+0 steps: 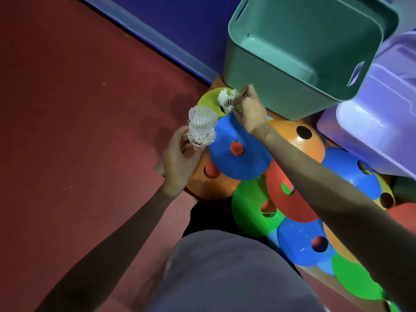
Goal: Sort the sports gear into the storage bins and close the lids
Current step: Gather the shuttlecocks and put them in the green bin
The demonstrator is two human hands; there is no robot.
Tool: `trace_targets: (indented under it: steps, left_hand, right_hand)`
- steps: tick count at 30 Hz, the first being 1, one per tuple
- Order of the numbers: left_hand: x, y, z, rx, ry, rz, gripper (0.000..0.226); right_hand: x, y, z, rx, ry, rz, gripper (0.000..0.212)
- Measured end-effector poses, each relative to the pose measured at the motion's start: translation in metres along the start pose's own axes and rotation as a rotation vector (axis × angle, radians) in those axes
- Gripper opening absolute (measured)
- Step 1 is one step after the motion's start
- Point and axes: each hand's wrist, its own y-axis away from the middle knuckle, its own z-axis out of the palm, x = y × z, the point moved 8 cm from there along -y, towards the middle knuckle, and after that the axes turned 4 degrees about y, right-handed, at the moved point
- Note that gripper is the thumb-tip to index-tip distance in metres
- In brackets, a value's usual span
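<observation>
My left hand (177, 158) grips a stack of white shuttlecocks (201, 128), nested one in another, held up over the edge of the cone pile. My right hand (247, 109) pinches a single white shuttlecock (226, 100) just above a yellow-green disc cone (209, 101). Right behind that hand stands an open green bin (292, 55) with nothing visible inside. A pale purple bin (378, 122) sits to its right. Several flat disc cones lie heaped on the floor, among them a blue one (238, 163) and an orange one (299, 140).
The red floor (78, 109) spreads out to the left. A blue wall with a pale skirting strip (157, 39) runs behind the bins. My grey-clad knee (225, 271) fills the bottom middle. More cones in green, red and blue overlap at the lower right.
</observation>
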Motion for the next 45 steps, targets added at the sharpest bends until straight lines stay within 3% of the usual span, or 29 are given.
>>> trace_targets:
  steps: [5,12,16,26,34,42,45]
  left_hand:
    - [0.002,0.007,0.003,-0.012,-0.077,0.012,0.050]
    - [0.024,0.022,0.037,-0.126,-0.175,0.108,0.047]
    - [0.047,0.036,0.072,-0.217,-0.223,0.258,0.043]
    - [0.089,0.111,0.224,-0.511,-0.329,0.331,0.054]
    - [0.126,0.192,0.376,-0.723,-0.325,0.406,0.056]
    - [0.186,0.225,0.496,-0.734,-0.324,0.455,0.054]
    - [0.213,0.226,0.535,-0.678,-0.270,0.444,0.051]
  right_hand:
    - [-0.011,0.035,-0.033,0.279,-0.027,-0.134,0.014]
    - [-0.005,0.142,-0.105,0.617,-0.429,-0.143,0.013]
    - [0.022,0.187,-0.110,0.572,-0.459,-0.148,0.011]
    - [0.151,0.274,-0.134,0.480,-0.458,0.029,0.016]
    - [0.287,0.369,-0.181,0.753,-0.515,0.236,0.010]
    - [0.392,0.411,-0.260,1.003,-0.477,0.307,0.004]
    - [0.422,0.409,-0.294,1.097,-0.404,0.284,0.011]
